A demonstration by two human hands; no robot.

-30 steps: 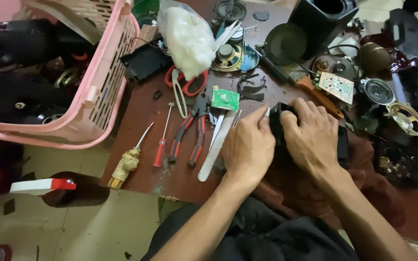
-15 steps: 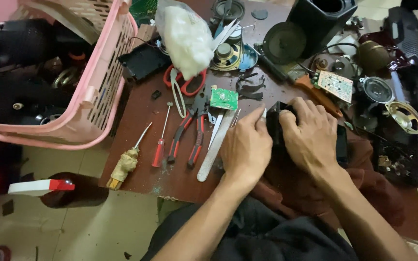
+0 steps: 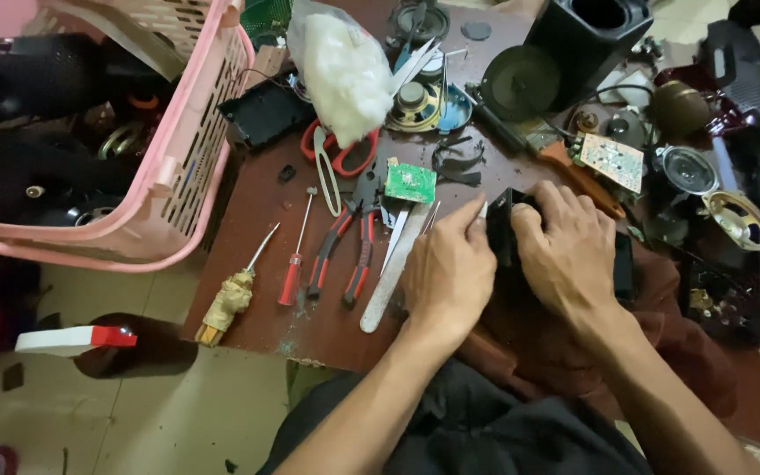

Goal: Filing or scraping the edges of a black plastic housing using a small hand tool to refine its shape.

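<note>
Pink basket (image 3: 182,167) holds dark speaker parts; both hands' fingers (image 3: 534,215) grip a black casing (image 3: 503,230).

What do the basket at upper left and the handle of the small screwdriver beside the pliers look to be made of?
Basket: likely moulded plastic, matt pink, going by its even lattice walls and thick rolled rim. Small screwdriver: the handle looks like glossy red plastic, the thin shaft like bare grey metal.
</note>
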